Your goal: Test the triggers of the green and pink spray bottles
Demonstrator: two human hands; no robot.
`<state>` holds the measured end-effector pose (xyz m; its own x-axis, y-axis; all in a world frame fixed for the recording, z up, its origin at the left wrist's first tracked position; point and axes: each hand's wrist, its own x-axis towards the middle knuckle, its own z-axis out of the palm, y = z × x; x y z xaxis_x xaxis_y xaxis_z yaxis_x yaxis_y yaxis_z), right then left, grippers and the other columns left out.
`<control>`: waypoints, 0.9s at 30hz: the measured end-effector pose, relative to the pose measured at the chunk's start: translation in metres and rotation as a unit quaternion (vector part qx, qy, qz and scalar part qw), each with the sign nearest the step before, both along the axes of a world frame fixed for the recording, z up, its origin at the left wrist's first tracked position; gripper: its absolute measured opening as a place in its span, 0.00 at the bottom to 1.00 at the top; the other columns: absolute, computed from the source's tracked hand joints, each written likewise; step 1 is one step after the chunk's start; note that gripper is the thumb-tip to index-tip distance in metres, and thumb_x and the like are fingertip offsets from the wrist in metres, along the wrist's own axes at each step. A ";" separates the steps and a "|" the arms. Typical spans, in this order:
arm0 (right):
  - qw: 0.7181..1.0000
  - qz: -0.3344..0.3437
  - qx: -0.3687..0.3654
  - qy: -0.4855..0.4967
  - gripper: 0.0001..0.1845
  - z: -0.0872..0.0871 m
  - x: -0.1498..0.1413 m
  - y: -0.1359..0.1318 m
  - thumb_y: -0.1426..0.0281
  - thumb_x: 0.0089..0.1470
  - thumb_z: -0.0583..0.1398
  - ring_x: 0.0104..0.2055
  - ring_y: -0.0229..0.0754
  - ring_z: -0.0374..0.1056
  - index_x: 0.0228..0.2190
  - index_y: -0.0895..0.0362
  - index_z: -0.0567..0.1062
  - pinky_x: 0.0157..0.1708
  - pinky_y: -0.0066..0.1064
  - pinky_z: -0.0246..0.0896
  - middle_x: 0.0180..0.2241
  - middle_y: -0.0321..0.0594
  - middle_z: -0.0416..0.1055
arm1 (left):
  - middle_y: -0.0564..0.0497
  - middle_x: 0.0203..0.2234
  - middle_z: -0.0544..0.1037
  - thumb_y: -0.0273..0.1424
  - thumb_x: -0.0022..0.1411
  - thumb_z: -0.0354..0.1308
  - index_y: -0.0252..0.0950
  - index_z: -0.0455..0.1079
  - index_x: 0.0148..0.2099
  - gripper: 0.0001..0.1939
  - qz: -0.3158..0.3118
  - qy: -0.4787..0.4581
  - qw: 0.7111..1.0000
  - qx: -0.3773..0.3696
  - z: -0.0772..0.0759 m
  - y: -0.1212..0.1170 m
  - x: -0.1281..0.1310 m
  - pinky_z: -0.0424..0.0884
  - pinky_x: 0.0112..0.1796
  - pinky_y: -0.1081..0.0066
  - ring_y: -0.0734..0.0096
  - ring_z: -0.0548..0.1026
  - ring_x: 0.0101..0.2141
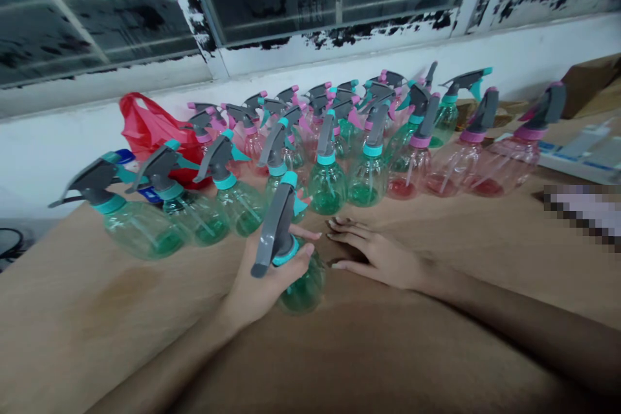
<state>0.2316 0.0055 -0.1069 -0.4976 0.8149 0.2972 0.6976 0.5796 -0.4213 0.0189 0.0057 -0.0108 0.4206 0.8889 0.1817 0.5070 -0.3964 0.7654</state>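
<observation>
One table (485,239), one bag (150,126): left hand (259,288) grips one green bottle (303,288).

Held spray bottle (305,284) partly hidden by left hand (264,284), cardboard box (589,87) cut off, pixelated item (587,210) blurred

Shiny plastic and smooth, woody brown
We saw clear, shiny plastic in the spray bottles (328,187), and smooth grey plastic on their spray tops (276,217). The red bag (152,126) looked like thin, crinkly plastic. We saw a smooth, wood-like top on the table (485,252). The window glass (272,0) looked dark and shiny, its frame (190,0) patchy and rough, and the box (589,87) like dull brown cardboard.
</observation>
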 end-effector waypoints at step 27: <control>0.995 -0.058 -0.003 -0.083 0.25 0.002 -0.033 -0.004 0.53 0.55 0.52 0.57 0.52 0.60 0.50 0.51 0.68 0.55 0.49 0.56 0.56 0.44 0.63 | 0.51 0.41 0.79 0.41 0.58 0.56 0.45 0.72 0.43 0.12 0.216 -0.012 0.975 0.050 0.010 -0.050 -0.173 0.63 0.53 0.52 0.55 0.72 0.48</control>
